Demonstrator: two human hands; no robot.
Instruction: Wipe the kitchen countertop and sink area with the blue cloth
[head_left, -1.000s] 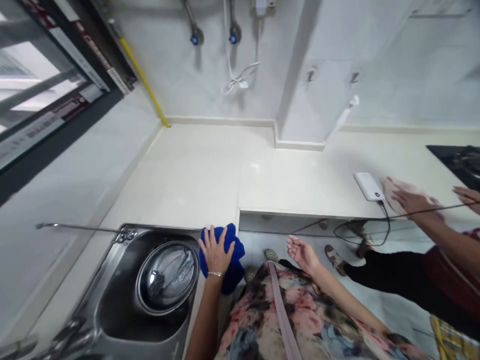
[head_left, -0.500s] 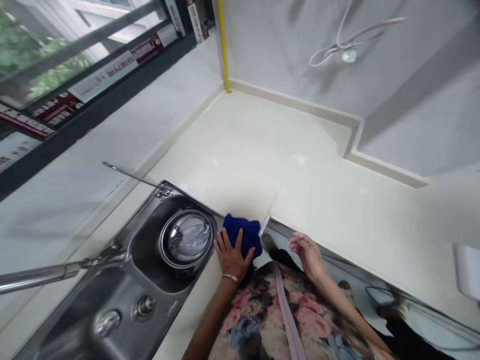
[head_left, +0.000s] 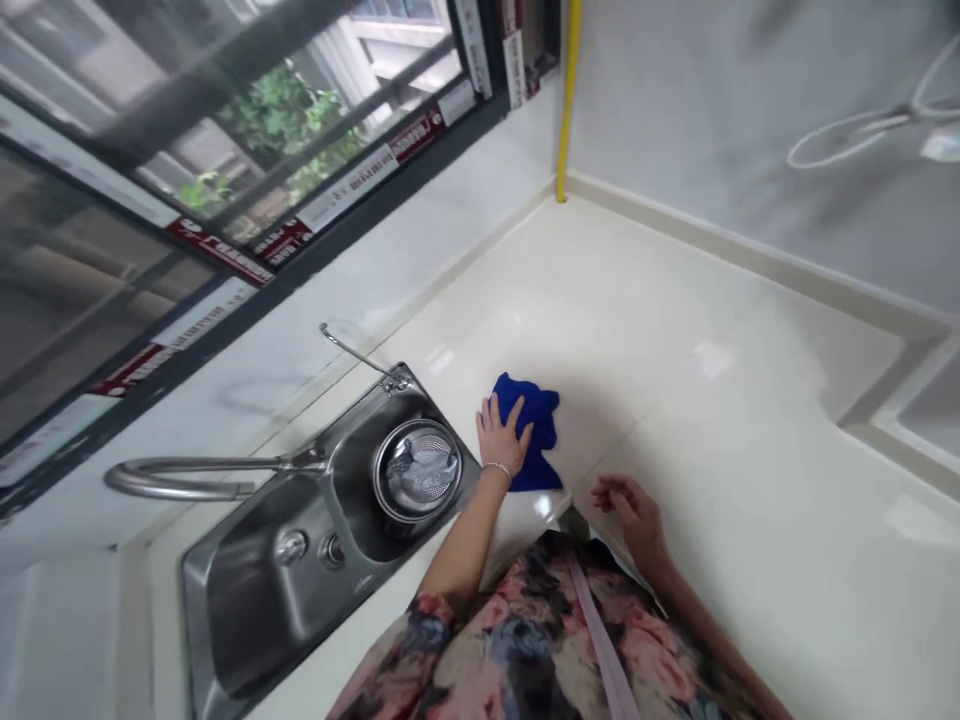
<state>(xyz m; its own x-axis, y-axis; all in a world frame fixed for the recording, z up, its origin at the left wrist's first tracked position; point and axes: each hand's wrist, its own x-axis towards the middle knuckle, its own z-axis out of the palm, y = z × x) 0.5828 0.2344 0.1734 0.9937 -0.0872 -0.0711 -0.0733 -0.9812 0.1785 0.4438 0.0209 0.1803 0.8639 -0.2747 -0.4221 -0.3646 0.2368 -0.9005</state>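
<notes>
My left hand lies flat with spread fingers on a blue cloth, pressing it to the white countertop just right of the sink. The cloth is rumpled, and its near part spreads towards the counter's front edge. My right hand hovers by that edge, its fingers loosely bent and slightly apart, with nothing visible in it.
On the left is a double-bowl steel sink with a curved faucet and a thin tap. A round metal strainer sits in its far bowl. A yellow pipe rises at the corner; a white cable hangs from the wall.
My left hand has pushed the cloth forward from the front edge onto the countertop, where it lies more spread out. The view has turned right, showing more window and the whole faucet.
</notes>
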